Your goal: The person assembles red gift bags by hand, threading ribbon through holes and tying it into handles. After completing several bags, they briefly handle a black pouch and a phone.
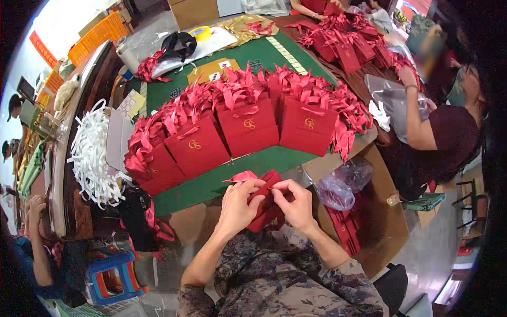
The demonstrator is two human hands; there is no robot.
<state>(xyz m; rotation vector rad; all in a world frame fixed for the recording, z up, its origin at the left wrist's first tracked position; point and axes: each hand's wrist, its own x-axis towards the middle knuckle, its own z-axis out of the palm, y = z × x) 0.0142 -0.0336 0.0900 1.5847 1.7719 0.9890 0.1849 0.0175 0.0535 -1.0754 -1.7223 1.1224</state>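
Observation:
In the head view, a small red gift bag (265, 212) is held over my lap, tilted and seen edge-on. My left hand (238, 205) grips its left side, with the thumb lying across the front. The fingers of my right hand (297, 205) pinch its upper right edge. A pink-red ribbon end (242, 177) sticks out above my left hand. Just beyond my hands, on the green table, rows of red gift bags (248, 125) stand upright with gold lettering and pink-red ribbon bows on top. What my fingertips pinch is partly hidden.
An open cardboard box (388, 222) at my right contains red bags and crumpled clear plastic (338, 193). White ribbon strips (95, 153) hang at the left. A ribboned pile (351, 45) lies far right, near a co-worker's arm (420, 119). A blue stool (112, 277) stands lower left.

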